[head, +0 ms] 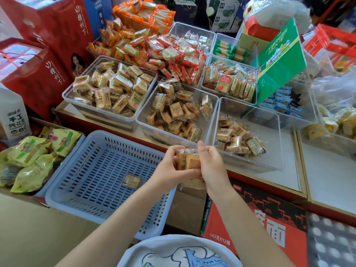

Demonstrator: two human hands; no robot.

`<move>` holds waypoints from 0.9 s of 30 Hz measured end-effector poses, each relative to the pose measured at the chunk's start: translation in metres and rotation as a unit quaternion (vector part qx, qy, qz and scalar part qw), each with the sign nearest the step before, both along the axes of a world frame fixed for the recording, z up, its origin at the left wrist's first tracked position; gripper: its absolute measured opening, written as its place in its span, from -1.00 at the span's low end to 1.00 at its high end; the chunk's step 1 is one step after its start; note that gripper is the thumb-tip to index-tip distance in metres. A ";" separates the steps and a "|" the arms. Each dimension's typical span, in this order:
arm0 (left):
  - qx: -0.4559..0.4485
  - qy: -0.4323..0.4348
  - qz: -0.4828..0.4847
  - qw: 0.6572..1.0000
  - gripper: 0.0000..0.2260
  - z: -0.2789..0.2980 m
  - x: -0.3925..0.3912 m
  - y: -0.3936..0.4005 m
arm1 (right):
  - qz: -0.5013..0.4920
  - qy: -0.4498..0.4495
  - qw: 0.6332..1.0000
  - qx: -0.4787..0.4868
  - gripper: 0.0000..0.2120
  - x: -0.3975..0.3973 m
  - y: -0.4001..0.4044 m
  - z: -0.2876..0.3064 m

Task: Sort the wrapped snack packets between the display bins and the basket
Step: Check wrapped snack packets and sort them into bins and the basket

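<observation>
- A small stack of wrapped snack packets (pixel 187 162) is held between the left hand (pixel 170 166) and the right hand (pixel 211 164), in the air above the near right rim of the blue slotted basket (pixel 92 199).
- The left fingers (pixel 174 151) are clamped on the stack's left side and underside; the right fingers (pixel 201 149) are closed against its right edge, with the thumb up at 12 o'clock.
- How many packets are in the stack cannot be told; at least two faces are seen.
- The stack's long axis is judged to run roughly from 12 to 6 o'clock between the palms.
- One lone packet (pixel 132 181) lies flat on the basket floor, at 8 o'clock from the hands and nearer the left hand.
- The nearest clear display bin (pixel 273 166), partly filled with like packets, lies at 1 o'clock, nearer the right hand; a fuller middle bin (pixel 146 124) lies at 11 o'clock on the surface (pixel 290 182).
- The coming move is judged to turn on this split: a drop down-left into the basket or a reach up-right to the bin.
</observation>
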State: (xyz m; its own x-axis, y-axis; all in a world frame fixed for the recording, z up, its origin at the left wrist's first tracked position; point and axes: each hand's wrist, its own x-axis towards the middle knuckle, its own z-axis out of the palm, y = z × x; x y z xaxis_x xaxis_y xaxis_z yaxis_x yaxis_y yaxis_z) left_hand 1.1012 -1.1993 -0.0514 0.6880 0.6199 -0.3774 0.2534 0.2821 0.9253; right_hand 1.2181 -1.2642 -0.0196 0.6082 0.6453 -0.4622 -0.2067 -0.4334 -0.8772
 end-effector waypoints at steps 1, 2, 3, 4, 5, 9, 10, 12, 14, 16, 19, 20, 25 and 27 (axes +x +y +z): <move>0.005 -0.001 0.027 1.000 -0.44 -0.001 0.000 0.000 | 0.010 0.014 1.000 -0.006 -0.63 -0.001 0.001 0.000; 0.000 -0.009 0.047 0.999 -0.47 -0.003 -0.001 0.000 | 0.014 0.034 0.999 -0.008 -0.68 0.000 0.002 0.001; -0.014 -0.019 0.060 0.998 -0.48 -0.005 -0.004 0.002 | 0.018 0.056 0.998 -0.007 -0.74 0.002 0.002 0.002; -0.031 -0.030 0.071 0.997 -0.47 -0.007 -0.007 0.004 | 0.028 0.061 0.998 -0.007 -0.79 0.004 0.002 0.004; -0.042 -0.039 0.079 0.995 -0.45 -0.009 -0.010 0.006 | 0.042 0.046 0.998 -0.014 -0.84 0.008 0.001 0.005; -0.037 -0.038 0.076 0.996 -0.37 -0.012 -0.016 0.011 | 0.082 -0.026 0.996 -0.020 -0.92 0.016 -0.005 0.005; -0.038 -0.038 0.075 0.996 -0.35 -0.013 -0.016 0.011 | 0.082 -0.029 0.996 -0.014 -0.94 0.016 -0.006 0.006; -0.042 -0.043 0.071 0.996 -0.31 -0.013 -0.016 0.010 | 0.076 -0.032 0.997 0.003 -0.97 0.018 -0.008 0.007; -0.048 -0.045 0.065 0.996 -0.30 -0.013 -0.016 0.008 | 0.064 -0.037 0.997 0.021 -0.97 0.018 -0.010 0.008; -0.048 -0.046 0.058 0.996 -0.33 -0.012 -0.015 0.006 | 0.051 -0.053 0.997 0.038 -0.94 0.017 -0.013 0.008; -0.043 -0.037 0.051 0.997 -0.37 -0.006 -0.013 0.004 | 0.023 -0.064 0.995 0.068 -0.93 0.017 -0.018 0.008; -0.043 -0.028 0.046 0.998 -0.38 -0.005 -0.012 0.004 | 0.017 -0.069 0.995 0.077 -0.93 0.017 -0.019 0.008; -0.055 -0.009 0.039 0.998 -0.60 0.005 -0.002 0.000 | 0.037 -0.087 0.991 0.093 -0.93 0.019 -0.025 0.011; -0.039 0.002 0.051 0.998 -0.81 0.011 0.002 -0.002 | 0.040 -0.086 0.991 0.098 -0.93 0.018 -0.028 0.011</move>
State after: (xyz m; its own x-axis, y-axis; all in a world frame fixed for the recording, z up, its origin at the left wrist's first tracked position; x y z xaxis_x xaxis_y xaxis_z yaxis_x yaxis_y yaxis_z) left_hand 1.1028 -1.2015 -0.0405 0.6214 0.6554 -0.4293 0.2234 0.3770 0.8989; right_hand 1.2357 -1.2921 -0.0091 0.6110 0.7613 -0.2172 -0.0189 -0.2603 -0.9653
